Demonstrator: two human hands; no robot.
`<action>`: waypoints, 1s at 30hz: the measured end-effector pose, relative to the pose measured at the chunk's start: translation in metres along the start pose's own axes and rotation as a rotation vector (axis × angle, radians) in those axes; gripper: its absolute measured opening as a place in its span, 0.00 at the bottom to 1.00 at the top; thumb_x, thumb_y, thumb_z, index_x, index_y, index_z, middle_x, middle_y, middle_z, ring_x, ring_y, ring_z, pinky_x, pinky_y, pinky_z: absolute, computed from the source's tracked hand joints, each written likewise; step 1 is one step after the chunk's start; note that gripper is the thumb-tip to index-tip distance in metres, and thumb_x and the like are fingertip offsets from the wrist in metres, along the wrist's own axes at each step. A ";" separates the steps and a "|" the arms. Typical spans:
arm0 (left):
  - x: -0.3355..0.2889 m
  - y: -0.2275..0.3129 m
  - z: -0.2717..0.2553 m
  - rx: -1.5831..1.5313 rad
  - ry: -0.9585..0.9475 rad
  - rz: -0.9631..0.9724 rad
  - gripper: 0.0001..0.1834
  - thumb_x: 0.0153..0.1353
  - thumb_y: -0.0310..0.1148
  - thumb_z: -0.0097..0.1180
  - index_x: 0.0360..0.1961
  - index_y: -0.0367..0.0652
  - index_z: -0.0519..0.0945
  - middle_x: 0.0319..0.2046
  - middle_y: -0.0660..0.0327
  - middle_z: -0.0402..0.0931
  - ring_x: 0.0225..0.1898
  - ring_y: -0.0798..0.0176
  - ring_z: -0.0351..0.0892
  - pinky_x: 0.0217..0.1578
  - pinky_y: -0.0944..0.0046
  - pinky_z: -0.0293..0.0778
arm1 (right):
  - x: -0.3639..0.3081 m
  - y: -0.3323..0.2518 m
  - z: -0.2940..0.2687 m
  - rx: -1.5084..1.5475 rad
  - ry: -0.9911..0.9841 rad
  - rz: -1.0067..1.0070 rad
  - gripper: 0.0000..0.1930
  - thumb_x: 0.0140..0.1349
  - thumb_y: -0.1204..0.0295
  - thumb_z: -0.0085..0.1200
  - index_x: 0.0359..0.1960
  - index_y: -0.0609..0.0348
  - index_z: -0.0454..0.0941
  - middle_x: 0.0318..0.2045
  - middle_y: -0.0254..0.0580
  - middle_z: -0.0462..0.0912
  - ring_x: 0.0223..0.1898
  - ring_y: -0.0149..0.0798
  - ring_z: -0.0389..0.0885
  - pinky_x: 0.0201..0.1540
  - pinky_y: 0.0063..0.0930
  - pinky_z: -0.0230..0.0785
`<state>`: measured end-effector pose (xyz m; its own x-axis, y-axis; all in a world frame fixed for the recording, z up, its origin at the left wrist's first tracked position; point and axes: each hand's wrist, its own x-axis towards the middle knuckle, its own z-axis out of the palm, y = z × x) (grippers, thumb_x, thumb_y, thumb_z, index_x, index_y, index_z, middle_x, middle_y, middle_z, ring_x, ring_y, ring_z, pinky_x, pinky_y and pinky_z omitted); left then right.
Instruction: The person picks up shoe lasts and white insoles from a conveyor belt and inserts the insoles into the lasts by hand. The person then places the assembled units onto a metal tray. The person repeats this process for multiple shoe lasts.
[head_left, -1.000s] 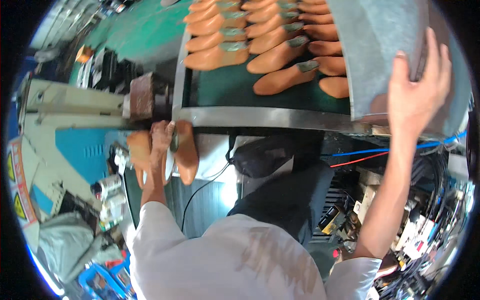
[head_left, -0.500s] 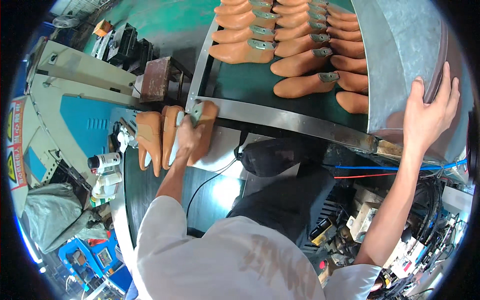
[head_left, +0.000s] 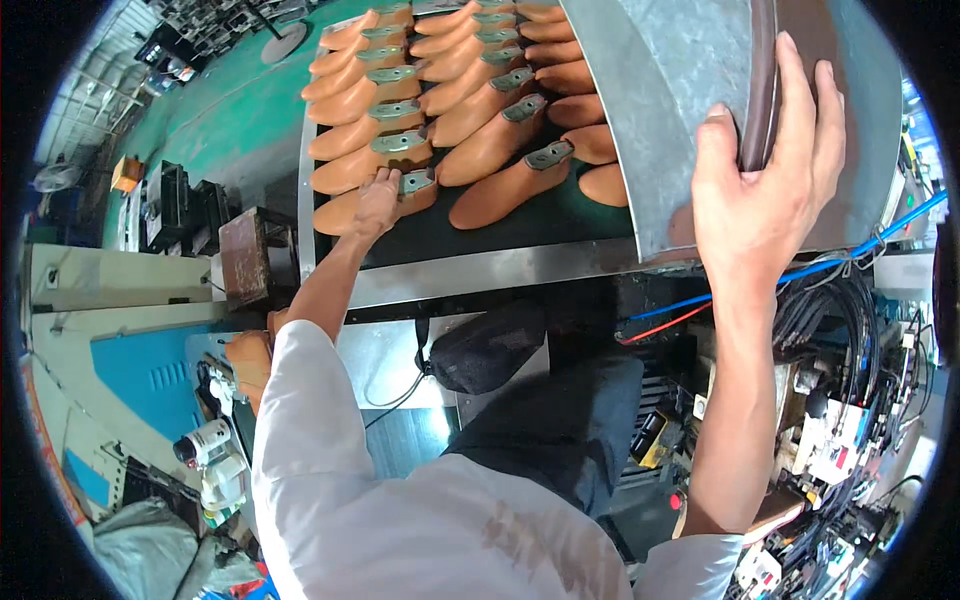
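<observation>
Tan shoe lasts (head_left: 385, 102) with greenish metal-topped ends lie in rows on a dark conveyor belt (head_left: 420, 245). My left hand (head_left: 378, 203) is closed on the nearest shoe last (head_left: 338, 214) in the left row, which rests on the belt with its toe to the left. My right hand (head_left: 765, 180) straddles the dark brown edge strip (head_left: 760, 100) of a grey sheet-metal hood (head_left: 665, 90), thumb on one side and fingers on the other. Under that hood, part of the right row is hidden.
Below the belt's metal rail (head_left: 500, 268), a black bag-like bundle (head_left: 490, 348) hangs near my legs. Tan leather uppers (head_left: 250, 362) show beside my left sleeve. Bottles (head_left: 205, 440) stand at the left; blue hose (head_left: 800, 272) and cables (head_left: 850, 350) run at the right.
My left hand has carried the shoe last from beside the tan uppers up and forward onto the belt. My right hand stays on the hood's strip; the view has shifted.
</observation>
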<state>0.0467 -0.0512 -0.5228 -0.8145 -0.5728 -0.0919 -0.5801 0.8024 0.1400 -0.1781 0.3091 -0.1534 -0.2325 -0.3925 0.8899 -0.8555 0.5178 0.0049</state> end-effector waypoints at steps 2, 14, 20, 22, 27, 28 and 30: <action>0.002 0.007 -0.002 -0.010 0.001 -0.009 0.32 0.59 0.26 0.68 0.66 0.47 0.74 0.59 0.48 0.74 0.64 0.38 0.76 0.62 0.34 0.76 | -0.001 0.001 -0.002 0.000 0.000 0.005 0.34 0.62 0.69 0.67 0.74 0.44 0.77 0.75 0.58 0.70 0.76 0.62 0.67 0.78 0.57 0.59; -0.132 0.071 0.013 -0.370 0.487 0.077 0.28 0.60 0.19 0.58 0.63 0.37 0.79 0.61 0.42 0.74 0.62 0.35 0.74 0.64 0.39 0.72 | 0.000 0.002 -0.002 -0.019 0.001 0.016 0.35 0.61 0.66 0.67 0.74 0.42 0.76 0.74 0.59 0.71 0.76 0.63 0.67 0.78 0.57 0.59; -0.225 0.048 0.074 -0.364 0.378 -0.051 0.25 0.58 0.18 0.58 0.59 0.34 0.80 0.57 0.41 0.77 0.61 0.36 0.75 0.64 0.39 0.71 | 0.000 0.013 0.006 -0.030 0.047 -0.021 0.36 0.58 0.61 0.68 0.72 0.40 0.78 0.72 0.62 0.73 0.74 0.69 0.68 0.76 0.63 0.60; -0.226 0.034 0.079 -0.378 0.324 -0.107 0.24 0.58 0.19 0.59 0.58 0.33 0.80 0.57 0.41 0.77 0.61 0.35 0.75 0.64 0.39 0.72 | -0.001 0.011 0.005 -0.061 0.029 -0.001 0.36 0.59 0.62 0.68 0.73 0.40 0.77 0.73 0.61 0.73 0.74 0.68 0.68 0.77 0.62 0.59; -0.176 -0.006 0.082 -0.383 0.417 -0.193 0.22 0.61 0.22 0.60 0.58 0.35 0.80 0.57 0.42 0.77 0.61 0.36 0.74 0.63 0.41 0.72 | 0.000 0.002 -0.001 -0.067 -0.018 0.045 0.38 0.60 0.67 0.66 0.75 0.40 0.75 0.75 0.59 0.70 0.76 0.66 0.66 0.79 0.60 0.56; -0.164 -0.009 0.082 -0.395 0.464 -0.234 0.22 0.61 0.23 0.60 0.58 0.36 0.80 0.56 0.43 0.76 0.61 0.37 0.74 0.63 0.41 0.72 | 0.001 -0.003 -0.002 -0.062 -0.029 0.061 0.38 0.60 0.68 0.66 0.76 0.41 0.74 0.76 0.59 0.69 0.76 0.66 0.65 0.79 0.60 0.55; -0.159 -0.022 0.089 -0.296 0.446 -0.262 0.22 0.61 0.26 0.62 0.58 0.38 0.81 0.56 0.45 0.76 0.61 0.39 0.74 0.63 0.42 0.71 | 0.002 -0.010 -0.002 -0.048 -0.078 0.088 0.38 0.61 0.70 0.64 0.77 0.44 0.73 0.78 0.58 0.66 0.78 0.65 0.61 0.80 0.60 0.53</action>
<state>0.1885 0.0369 -0.5989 -0.5260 -0.8117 0.2537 -0.6828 0.5809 0.4430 -0.1689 0.3044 -0.1504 -0.3423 -0.4009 0.8498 -0.8075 0.5879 -0.0479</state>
